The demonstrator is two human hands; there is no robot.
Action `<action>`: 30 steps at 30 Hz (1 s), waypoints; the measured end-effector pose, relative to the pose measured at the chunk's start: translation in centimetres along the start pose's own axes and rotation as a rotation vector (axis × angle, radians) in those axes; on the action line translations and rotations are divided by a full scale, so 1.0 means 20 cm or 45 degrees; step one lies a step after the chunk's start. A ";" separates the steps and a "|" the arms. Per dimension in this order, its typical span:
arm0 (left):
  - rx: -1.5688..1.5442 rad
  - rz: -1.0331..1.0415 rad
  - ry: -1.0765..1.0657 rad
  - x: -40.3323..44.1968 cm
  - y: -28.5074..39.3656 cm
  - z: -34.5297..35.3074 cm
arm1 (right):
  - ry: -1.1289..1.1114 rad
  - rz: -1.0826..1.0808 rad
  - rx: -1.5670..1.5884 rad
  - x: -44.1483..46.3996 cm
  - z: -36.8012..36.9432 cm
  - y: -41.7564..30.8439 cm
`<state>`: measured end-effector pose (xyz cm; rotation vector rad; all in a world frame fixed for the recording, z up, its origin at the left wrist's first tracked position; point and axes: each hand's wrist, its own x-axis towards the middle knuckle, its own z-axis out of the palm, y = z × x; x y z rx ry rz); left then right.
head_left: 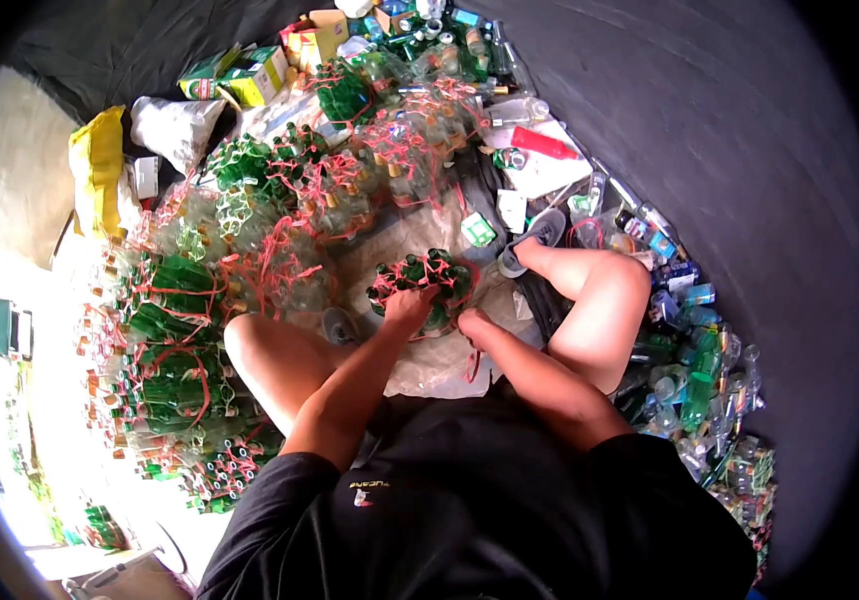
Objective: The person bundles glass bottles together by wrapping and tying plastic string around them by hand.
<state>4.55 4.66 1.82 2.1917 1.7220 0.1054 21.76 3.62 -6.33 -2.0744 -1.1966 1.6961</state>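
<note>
Between the person's legs stands a bundle of green bottles [436, 268] with red string looped around and over their necks. My left hand [411, 303] lies against the near left side of the bundle, its fingers curled in among the necks. My right hand [471, 322] is closed at the near right edge of the bundle, where red string [473, 365] hangs down below it. What exactly each hand pinches is too small to make out.
Many tied bottle bundles [179, 285] fill the left and back left. Loose bottles and cans [694, 370] lie along the right edge. A red bottle [545, 143] rests on a white sheet at the back right. Cartons [254, 75] and a yellow sack [99, 170] stand at the back left.
</note>
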 end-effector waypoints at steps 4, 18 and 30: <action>0.055 0.108 0.131 0.00 -0.04 0.07 | -0.057 -0.744 -0.721 0.44 0.06 0.36; -0.128 -0.134 0.130 0.02 0.08 0.06 | 0.097 -0.851 -0.736 -0.09 -0.18 -0.50; -0.229 -0.393 0.183 0.15 0.06 0.05 | 0.065 -0.804 -0.779 0.03 -0.25 -0.60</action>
